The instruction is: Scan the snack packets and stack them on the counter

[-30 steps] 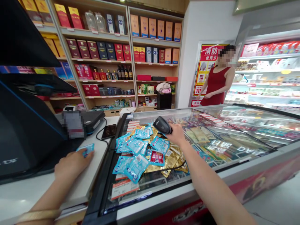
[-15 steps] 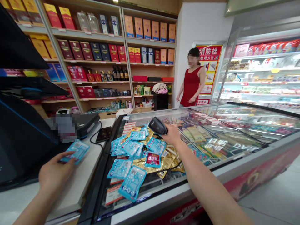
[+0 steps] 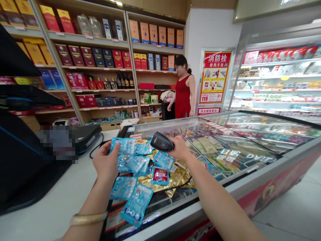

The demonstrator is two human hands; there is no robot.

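A blue snack packet (image 3: 125, 146) is pinched in my left hand (image 3: 105, 164), held over the far left side of the pile. My right hand (image 3: 179, 147) grips a black handheld barcode scanner (image 3: 162, 142), its head turned left toward that packet. Beneath both lies a heap of blue packets (image 3: 136, 164) and gold packets (image 3: 175, 174) on the freezer's glass top. One packet with a dark red panel (image 3: 159, 175) rests among them. Two blue packets (image 3: 137, 205) lie at the near left of the heap. The scanner's black cable (image 3: 180, 184) runs across the gold packets.
The glass-topped chest freezer (image 3: 250, 157) stretches right. At left are a white counter (image 3: 65, 197), a black checkout terminal (image 3: 20, 150) and a black flat device (image 3: 89, 135). A person in red (image 3: 184, 90) stands behind the freezer, near shelves of boxed goods (image 3: 97, 70).
My left hand has carried the blue packet from over the counter rightward to the heap, close to the scanner. The person in red has moved left. The view has shifted slightly.
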